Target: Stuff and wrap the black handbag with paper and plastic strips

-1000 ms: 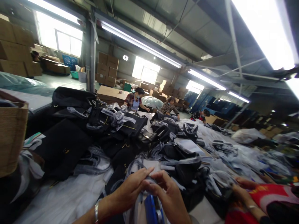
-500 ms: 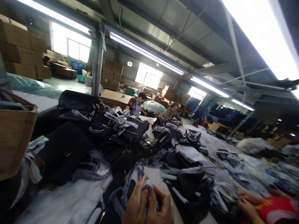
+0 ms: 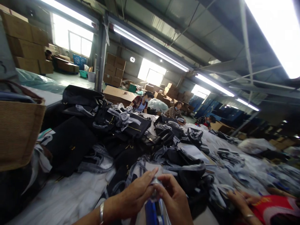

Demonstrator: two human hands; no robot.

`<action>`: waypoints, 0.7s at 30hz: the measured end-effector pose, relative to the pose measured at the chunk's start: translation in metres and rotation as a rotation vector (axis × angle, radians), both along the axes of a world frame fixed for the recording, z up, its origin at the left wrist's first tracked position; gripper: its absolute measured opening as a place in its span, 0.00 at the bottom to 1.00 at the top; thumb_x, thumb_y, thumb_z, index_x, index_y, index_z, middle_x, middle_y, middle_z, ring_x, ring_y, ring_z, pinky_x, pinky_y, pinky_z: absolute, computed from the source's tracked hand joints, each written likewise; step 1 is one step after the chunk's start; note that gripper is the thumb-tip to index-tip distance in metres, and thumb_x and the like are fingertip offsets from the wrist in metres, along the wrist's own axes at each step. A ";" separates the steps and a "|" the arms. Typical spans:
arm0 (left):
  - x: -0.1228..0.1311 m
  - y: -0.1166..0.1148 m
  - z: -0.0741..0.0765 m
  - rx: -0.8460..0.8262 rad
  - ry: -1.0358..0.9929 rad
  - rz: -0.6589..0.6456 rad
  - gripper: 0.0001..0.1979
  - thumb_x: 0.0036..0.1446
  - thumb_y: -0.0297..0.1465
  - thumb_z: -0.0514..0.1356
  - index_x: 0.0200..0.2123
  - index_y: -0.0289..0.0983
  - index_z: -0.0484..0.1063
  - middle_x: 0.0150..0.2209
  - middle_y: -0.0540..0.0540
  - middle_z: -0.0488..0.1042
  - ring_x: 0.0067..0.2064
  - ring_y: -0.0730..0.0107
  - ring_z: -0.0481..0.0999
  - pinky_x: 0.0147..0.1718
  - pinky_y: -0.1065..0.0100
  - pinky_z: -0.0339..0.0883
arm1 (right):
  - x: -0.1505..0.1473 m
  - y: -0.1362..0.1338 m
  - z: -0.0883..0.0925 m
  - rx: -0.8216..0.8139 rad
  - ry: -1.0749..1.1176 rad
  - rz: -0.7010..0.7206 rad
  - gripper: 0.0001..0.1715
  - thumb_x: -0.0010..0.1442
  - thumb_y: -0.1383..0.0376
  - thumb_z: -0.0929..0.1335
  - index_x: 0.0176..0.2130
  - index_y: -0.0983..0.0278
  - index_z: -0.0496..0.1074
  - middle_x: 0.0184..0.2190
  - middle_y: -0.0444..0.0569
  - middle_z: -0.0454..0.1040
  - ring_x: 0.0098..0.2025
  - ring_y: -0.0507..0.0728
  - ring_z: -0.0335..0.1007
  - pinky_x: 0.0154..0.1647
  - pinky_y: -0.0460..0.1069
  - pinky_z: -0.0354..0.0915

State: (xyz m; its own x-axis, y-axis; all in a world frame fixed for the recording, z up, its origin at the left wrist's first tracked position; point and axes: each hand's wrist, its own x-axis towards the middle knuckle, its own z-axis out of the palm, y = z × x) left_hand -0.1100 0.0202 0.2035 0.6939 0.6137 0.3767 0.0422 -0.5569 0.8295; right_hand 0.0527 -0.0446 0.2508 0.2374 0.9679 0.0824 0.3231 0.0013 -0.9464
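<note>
My left hand (image 3: 133, 195) and my right hand (image 3: 173, 198) meet at the bottom centre, fingers pinched together on a strip of clear plastic wrap (image 3: 155, 187) around a bag strap. A blue tape dispenser (image 3: 153, 214) shows just below, between my palms. A silver bracelet (image 3: 101, 212) circles my left wrist. Directly beyond my fingers lies a black handbag (image 3: 122, 181) with wrapped straps.
Heaps of black handbags (image 3: 70, 143) with plastic-wrapped handles cover the long white table (image 3: 65, 197). A woven tan bag (image 3: 18, 131) stands at left. A co-worker's hand (image 3: 239, 200) and red sleeve (image 3: 274, 207) are at lower right. Three people work at the far end.
My hands dropped low half a second ago and have come back up, still pinching the wrap; the blue dispenser and my left wrist show again. The view has shifted slightly.
</note>
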 end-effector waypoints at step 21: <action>0.005 0.015 -0.011 0.097 -0.040 0.024 0.25 0.66 0.32 0.48 0.65 0.46 0.58 0.62 0.44 0.68 0.61 0.60 0.68 0.59 0.59 0.65 | 0.012 0.003 0.002 -0.065 0.059 0.157 0.29 0.49 0.50 0.74 0.45 0.62 0.71 0.34 0.50 0.79 0.37 0.60 0.77 0.38 0.52 0.72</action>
